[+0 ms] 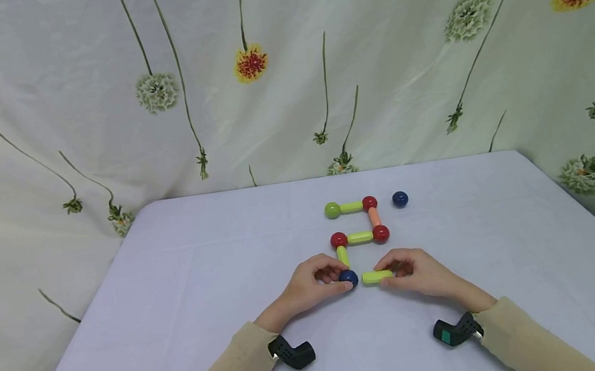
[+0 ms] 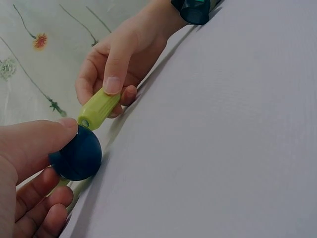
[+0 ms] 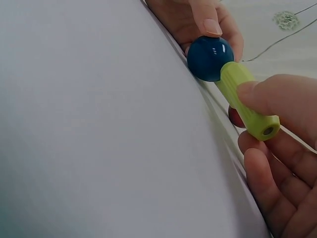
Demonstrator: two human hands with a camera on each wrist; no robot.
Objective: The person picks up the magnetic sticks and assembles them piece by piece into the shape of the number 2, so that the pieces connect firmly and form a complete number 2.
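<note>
My left hand pinches a dark blue ball between thumb and fingers at the near end of a chain of balls and rods. A yellow-green rod runs from that ball back to a red ball. To the right, my right hand holds a loose yellow-green rod by its right end, its other end pointing at the blue ball across a small gap in the head view. The right wrist view shows a hole in the end face of this ribbed rod.
The chain goes on through a yellow-green rod, a red ball, an orange rod, another red ball and a rod to a green ball. A separate blue ball lies at the back right of the white table.
</note>
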